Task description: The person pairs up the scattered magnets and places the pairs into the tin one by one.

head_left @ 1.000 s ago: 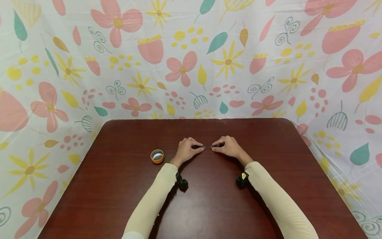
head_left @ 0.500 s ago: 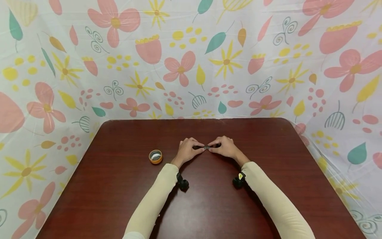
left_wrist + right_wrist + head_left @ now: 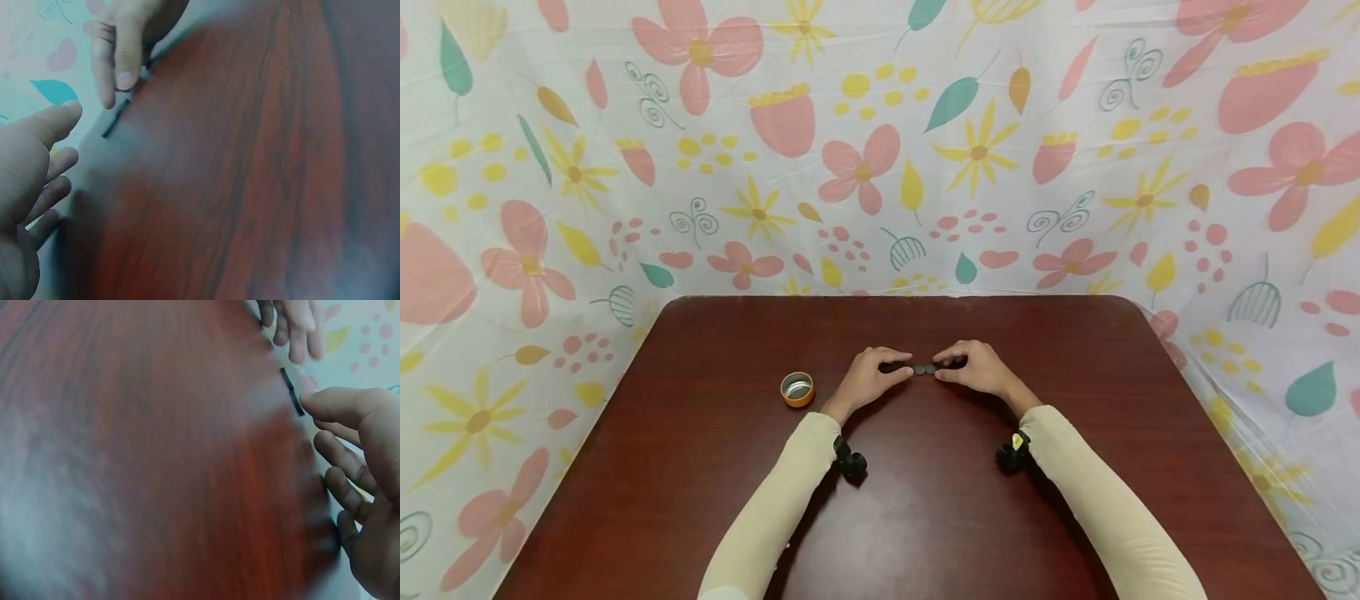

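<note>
Two small dark flat round discs lie edge to edge on the table between my hands in the head view, the left disc [image 3: 919,369] beside the right disc [image 3: 931,368]. Edge-on, the discs [image 3: 292,391] look like a thin dark strip in the right wrist view. My left hand [image 3: 865,381] is just left of them, thumb and fingers spread apart and holding nothing. On the other side my right hand [image 3: 981,368] has its thumb and fingers parted too, with the thumb tip close to the right disc. Whether that thumb touches it I cannot tell.
A small round orange tin [image 3: 797,401] with a silvery inside stands left of my left hand. The dark red-brown table [image 3: 925,517] ends at a flower-printed cloth [image 3: 880,167] at the back and sides.
One second ago each hand pinched one disc, a gap between them. The hands brought the discs together, then let go. The fingers have now spread, leaving the discs side by side.
</note>
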`<control>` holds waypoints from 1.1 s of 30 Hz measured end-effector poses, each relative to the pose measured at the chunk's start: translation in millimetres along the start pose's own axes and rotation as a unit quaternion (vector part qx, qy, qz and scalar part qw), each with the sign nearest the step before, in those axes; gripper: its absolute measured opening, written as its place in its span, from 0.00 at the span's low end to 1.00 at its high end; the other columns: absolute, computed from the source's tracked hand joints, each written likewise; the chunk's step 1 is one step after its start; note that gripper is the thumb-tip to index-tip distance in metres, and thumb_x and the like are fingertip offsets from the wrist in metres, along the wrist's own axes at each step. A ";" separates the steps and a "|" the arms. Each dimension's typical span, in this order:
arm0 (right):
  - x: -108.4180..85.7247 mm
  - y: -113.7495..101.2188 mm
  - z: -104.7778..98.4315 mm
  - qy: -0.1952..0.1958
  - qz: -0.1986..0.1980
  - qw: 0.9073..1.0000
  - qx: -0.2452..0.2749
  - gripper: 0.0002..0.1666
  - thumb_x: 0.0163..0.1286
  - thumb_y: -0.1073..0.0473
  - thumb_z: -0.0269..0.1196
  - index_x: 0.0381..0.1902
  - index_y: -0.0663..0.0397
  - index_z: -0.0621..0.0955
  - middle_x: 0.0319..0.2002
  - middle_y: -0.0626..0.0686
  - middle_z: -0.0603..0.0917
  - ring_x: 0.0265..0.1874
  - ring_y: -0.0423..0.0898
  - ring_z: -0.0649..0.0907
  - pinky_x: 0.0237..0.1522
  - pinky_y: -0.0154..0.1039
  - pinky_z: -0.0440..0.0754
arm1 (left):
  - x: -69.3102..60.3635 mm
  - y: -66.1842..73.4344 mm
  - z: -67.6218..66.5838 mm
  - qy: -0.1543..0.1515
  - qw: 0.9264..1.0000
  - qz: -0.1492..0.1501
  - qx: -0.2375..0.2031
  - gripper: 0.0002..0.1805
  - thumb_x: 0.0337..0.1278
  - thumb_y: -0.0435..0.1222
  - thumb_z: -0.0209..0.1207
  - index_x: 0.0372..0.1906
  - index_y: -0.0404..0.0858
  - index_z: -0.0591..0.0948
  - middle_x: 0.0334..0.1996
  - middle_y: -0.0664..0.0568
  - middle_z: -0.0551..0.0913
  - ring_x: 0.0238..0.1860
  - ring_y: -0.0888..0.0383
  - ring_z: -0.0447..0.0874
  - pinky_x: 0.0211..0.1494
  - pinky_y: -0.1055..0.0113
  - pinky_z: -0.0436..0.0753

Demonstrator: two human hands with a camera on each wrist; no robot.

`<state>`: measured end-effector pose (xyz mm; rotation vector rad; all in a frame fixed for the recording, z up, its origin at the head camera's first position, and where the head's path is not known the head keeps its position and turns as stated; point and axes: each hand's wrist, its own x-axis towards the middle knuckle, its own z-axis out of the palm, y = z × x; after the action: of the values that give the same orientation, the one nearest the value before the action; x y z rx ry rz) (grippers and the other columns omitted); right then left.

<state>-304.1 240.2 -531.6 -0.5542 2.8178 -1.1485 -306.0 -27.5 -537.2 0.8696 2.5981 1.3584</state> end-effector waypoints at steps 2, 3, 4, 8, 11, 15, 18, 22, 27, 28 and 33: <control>-1.3 0.5 -4.0 0.001 -0.004 1.000 0.002 0.17 0.65 0.52 0.74 0.51 0.49 0.90 0.41 0.49 0.86 0.40 0.45 0.83 0.43 0.45 0.82 | -6.2 2.8 -7.7 -0.005 1.000 0.001 -0.008 0.27 0.71 0.51 0.62 0.68 0.43 0.80 0.64 0.54 0.81 0.69 0.52 0.74 0.69 0.47 0.73; -2.0 0.8 -6.1 0.002 -0.007 1.000 0.000 0.17 0.65 0.52 0.74 0.51 0.50 0.90 0.41 0.49 0.86 0.40 0.46 0.83 0.43 0.45 0.82 | -9.6 4.7 -11.9 -0.005 1.000 0.002 -0.007 0.29 0.70 0.53 0.61 0.69 0.44 0.79 0.65 0.55 0.80 0.69 0.53 0.74 0.69 0.47 0.74; -2.4 0.9 -8.8 0.003 -0.009 1.000 -0.002 0.17 0.66 0.52 0.74 0.51 0.51 0.89 0.42 0.50 0.87 0.41 0.46 0.83 0.44 0.46 0.83 | -13.0 7.3 -16.3 -0.004 1.000 0.002 -0.008 0.30 0.70 0.55 0.61 0.70 0.46 0.79 0.66 0.57 0.80 0.70 0.54 0.74 0.68 0.47 0.75; -1.1 -0.6 -17.4 0.007 -0.016 1.000 -0.015 0.17 0.66 0.52 0.73 0.50 0.51 0.90 0.45 0.50 0.87 0.44 0.48 0.84 0.46 0.48 0.82 | -28.9 17.9 -37.9 0.019 1.000 0.010 0.004 0.29 0.67 0.58 0.62 0.69 0.52 0.79 0.65 0.59 0.80 0.69 0.56 0.75 0.67 0.47 0.76; 3.2 -3.4 -20.7 0.010 -0.027 0.999 -0.019 0.17 0.66 0.51 0.73 0.50 0.51 0.90 0.45 0.49 0.87 0.45 0.48 0.83 0.47 0.48 0.80 | -42.7 22.2 -57.8 0.042 0.999 0.011 0.010 0.28 0.66 0.57 0.64 0.68 0.56 0.80 0.64 0.61 0.81 0.69 0.57 0.74 0.68 0.47 0.75; 10.8 -7.6 -17.2 0.013 -0.059 0.998 -0.023 0.20 0.64 0.47 0.75 0.49 0.50 0.91 0.43 0.47 0.87 0.46 0.47 0.83 0.48 0.49 0.80 | -64.0 15.3 -84.1 0.058 0.998 0.002 0.026 0.29 0.64 0.56 0.66 0.69 0.58 0.78 0.65 0.62 0.79 0.70 0.55 0.72 0.68 0.48 0.75; 16.5 -9.3 -9.2 0.007 -0.087 0.996 -0.031 0.22 0.61 0.44 0.76 0.49 0.49 0.91 0.43 0.46 0.88 0.47 0.47 0.83 0.49 0.50 0.81 | -81.8 3.6 -99.4 0.061 0.997 -0.017 0.033 0.32 0.62 0.56 0.67 0.70 0.58 0.77 0.67 0.60 0.77 0.66 0.50 0.77 0.65 0.47 0.77; 21.6 -9.3 -0.8 -0.010 -0.098 0.994 -0.040 0.24 0.58 0.42 0.78 0.48 0.47 0.91 0.43 0.45 0.88 0.46 0.46 0.81 0.49 0.50 0.80 | -100.0 -13.6 -111.2 0.066 0.996 -0.046 0.033 0.34 0.60 0.54 0.69 0.71 0.55 0.77 0.67 0.58 0.77 0.67 0.48 0.76 0.66 0.44 0.75; 24.7 -9.4 4.7 -0.026 -0.091 0.994 -0.045 0.24 0.57 0.43 0.79 0.48 0.46 0.91 0.41 0.44 0.87 0.43 0.44 0.80 0.47 0.47 0.79 | -113.7 -34.3 -116.2 0.075 0.995 -0.063 0.027 0.38 0.57 0.52 0.72 0.71 0.46 0.76 0.68 0.54 0.78 0.72 0.48 0.70 0.70 0.41 0.71; 25.2 -9.4 5.4 -0.027 -0.091 0.994 -0.046 0.23 0.57 0.43 0.79 0.48 0.46 0.91 0.41 0.44 0.87 0.43 0.44 0.80 0.47 0.47 0.79 | -116.0 -37.5 -116.5 0.076 0.995 -0.065 0.023 0.38 0.57 0.51 0.73 0.71 0.45 0.76 0.68 0.53 0.77 0.72 0.47 0.70 0.69 0.41 0.71; 27.4 -8.5 7.5 -0.029 -0.089 0.994 -0.049 0.22 0.57 0.46 0.79 0.47 0.46 0.92 0.40 0.45 0.86 0.41 0.43 0.80 0.45 0.46 0.79 | -124.6 -48.1 -116.0 0.084 0.994 -0.075 0.004 0.40 0.55 0.53 0.74 0.72 0.45 0.76 0.67 0.52 0.78 0.68 0.49 0.75 0.66 0.43 0.75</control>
<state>-325.7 220.1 -528.8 -0.8474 2.8329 -1.0051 -260.8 -198.3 -527.3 0.5687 2.7298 1.4384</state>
